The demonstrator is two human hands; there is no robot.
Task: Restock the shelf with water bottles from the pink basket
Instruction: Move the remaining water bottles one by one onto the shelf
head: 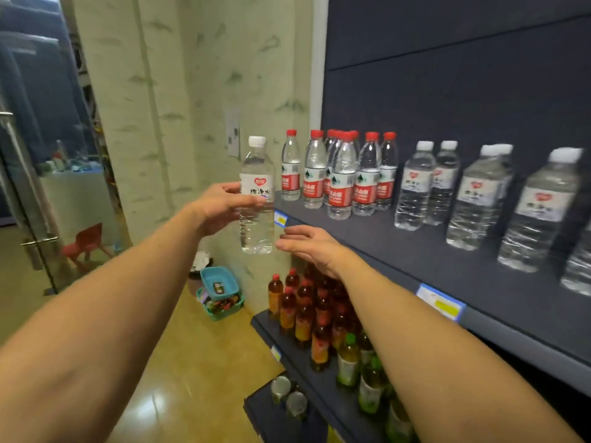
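My left hand grips a white-capped water bottle around its label, upright in the air just left of the dark shelf's end. My right hand is open beside the bottle's lower part, fingers extended toward it, apart or barely touching. On the shelf stand several red-capped water bottles at the left and several white-capped water bottles to the right. The pink basket is not in view.
A lower shelf holds several tea and juice bottles. Teal baskets sit on the floor by the wall. A red small chair and a glass door stand at the left.
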